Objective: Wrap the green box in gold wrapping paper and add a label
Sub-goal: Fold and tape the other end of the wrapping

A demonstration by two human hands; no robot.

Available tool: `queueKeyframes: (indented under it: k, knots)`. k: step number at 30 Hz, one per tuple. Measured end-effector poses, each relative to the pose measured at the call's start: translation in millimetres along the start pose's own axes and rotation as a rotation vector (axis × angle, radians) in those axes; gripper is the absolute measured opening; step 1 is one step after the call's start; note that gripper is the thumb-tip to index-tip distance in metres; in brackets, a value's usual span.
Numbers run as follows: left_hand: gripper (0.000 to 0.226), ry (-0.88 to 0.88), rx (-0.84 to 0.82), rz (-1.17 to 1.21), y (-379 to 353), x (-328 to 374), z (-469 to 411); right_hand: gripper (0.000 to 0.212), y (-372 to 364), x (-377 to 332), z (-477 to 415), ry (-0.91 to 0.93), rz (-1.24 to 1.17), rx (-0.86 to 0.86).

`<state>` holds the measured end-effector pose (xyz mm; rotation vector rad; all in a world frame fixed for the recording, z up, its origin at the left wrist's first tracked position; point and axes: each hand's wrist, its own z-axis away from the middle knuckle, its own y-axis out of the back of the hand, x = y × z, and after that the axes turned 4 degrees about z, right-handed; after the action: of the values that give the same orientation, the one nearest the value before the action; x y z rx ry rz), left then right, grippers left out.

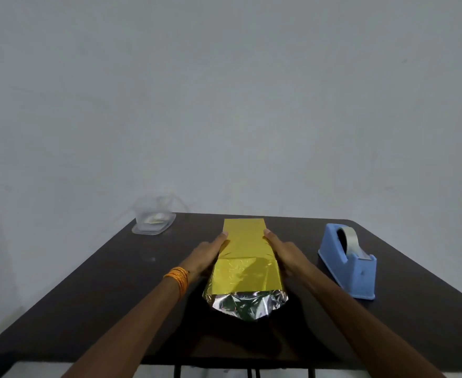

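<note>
Tape dispenser: a blue tape dispenser (347, 266) stands near the right edge of the desk (115, 296), just beside the right forearm, and carries a roll of clear tape (351, 238).
Wall: a plain grey wall (224, 91) rises behind the far edge of the desk.
In the way: both forearms run up from the near edge and cover parts of the desk top. The gold wrapping paper (243, 238) hides the box, so no clear green face shows.
Container: a clear plastic container (153, 214) sits at the far left corner of the desk, well apart from the parcel.
Container contents: a small pale yellow thing lies on its bottom, too blurred to name.
Parcel: the paper-covered box lies lengthwise in the middle of the desk, its long axis running from near edge to far edge.
Near end of parcel: the paper gapes open there, showing its crumpled silver inner side (246, 301).
Left hand: the left hand (210, 251) lies flat against the parcel's left side, fingers straight and together. An orange thread band (178, 279) circles the wrist.
Right hand: the right hand (281, 251) presses the right side likewise, fingers straight.
</note>
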<state>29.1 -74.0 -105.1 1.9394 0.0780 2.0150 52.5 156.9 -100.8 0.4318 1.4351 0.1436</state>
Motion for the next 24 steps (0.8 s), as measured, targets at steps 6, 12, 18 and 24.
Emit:
queueKeyframes:
  k: [6,12,18,24]
  knots:
    - [0.085,-0.048,0.187,-0.218,-9,-3,12,0.07,-6,13,-1,0.153,0.426,0.217]
    - [0.072,-0.09,0.083,-0.203,-2,-14,21,0.018,13,34,8,0.326,0.272,0.097]
    - [0.066,0.008,-0.066,0.144,-9,6,38,0.072,21,47,24,0.556,0.136,-0.215]
    - [0.058,0.0,0.081,0.492,-3,43,49,0.078,36,15,32,0.652,0.082,-0.053]
